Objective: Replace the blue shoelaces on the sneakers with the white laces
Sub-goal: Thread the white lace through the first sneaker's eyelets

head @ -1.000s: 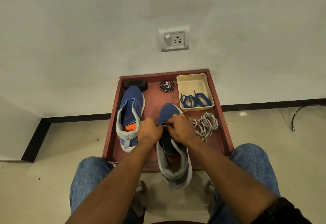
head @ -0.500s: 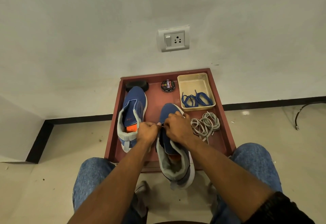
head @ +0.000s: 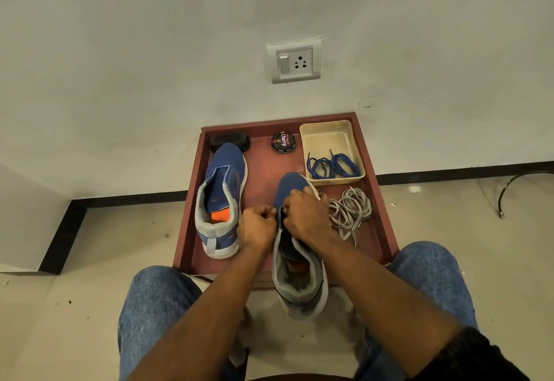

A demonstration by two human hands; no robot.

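Both hands meet over the nearer sneaker (head: 299,275), and their backs cover the eyelet rows and tongue top, so what lies under them cannot be read. The left hand (head: 258,226) is curled into a loose fist at the shoe's left edge, fingertips tucked inward; it seems to pinch something small, but what it grasps cannot be told. The right hand (head: 308,215) is bent over the throat of the shoe with fingers curled down onto it; whether they grip a lace or the upper itself is hidden. The shoe's heel hangs past the near rim of the red tray (head: 192,201), toe pointing away.

Counted: 2 blue sneakers, 2 hands, 1 bundle of white laces (head: 350,209), 1 bundle of blue laces (head: 332,166); how many single laces each bundle holds is hard to make out. The second sneaker (head: 221,198) lies just left of the left hand's fingers, laceless, orange insole showing. The white laces lie just right of the right hand's fingers, loose on the tray floor. Beyond those fingers the blue laces sit in 1 cream tub (head: 326,138). Left of the tub stand 1 polish tin (head: 283,142) and 1 black object (head: 230,141), partly hidden by the second sneaker's toe.
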